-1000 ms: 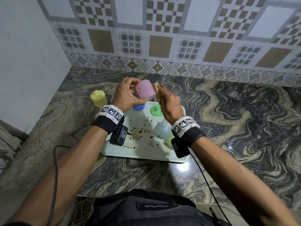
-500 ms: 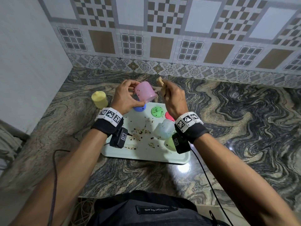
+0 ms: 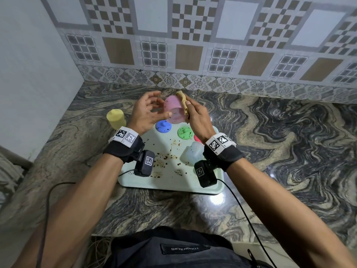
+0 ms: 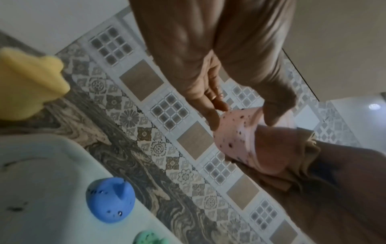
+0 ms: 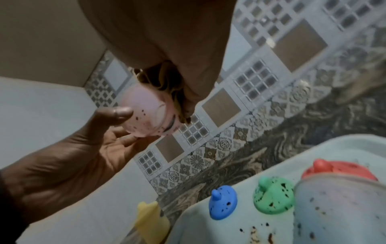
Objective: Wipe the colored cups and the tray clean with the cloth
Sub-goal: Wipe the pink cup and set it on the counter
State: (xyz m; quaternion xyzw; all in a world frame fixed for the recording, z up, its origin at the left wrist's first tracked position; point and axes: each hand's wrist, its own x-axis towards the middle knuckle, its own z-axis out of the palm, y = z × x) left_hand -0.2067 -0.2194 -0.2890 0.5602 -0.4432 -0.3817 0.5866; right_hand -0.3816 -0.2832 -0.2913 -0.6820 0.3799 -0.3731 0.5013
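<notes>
The cloth [image 3: 183, 104], lifted clear half a second ago, is now pressed against the pink cup [image 3: 173, 111] again by the right hand [image 3: 197, 118], which pinches it. The cup is steadied above the tray's [image 3: 170, 182] far edge by the left hand's [image 3: 146, 115] thumb and spread fingertips. Specks remain, so wiping likely continues. No brand is read on the cups; "TOUGH SLHS" seems printed upside down on a near label [image 3: 185, 249].

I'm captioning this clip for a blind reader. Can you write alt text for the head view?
Two hands work above a pale green tray: the left hand holds a speckled pink cup while the right hand presses a tan cloth against it. Blue, green and clear pieces sit on the stained tray; a yellow cup stands on the marble counter.
</notes>
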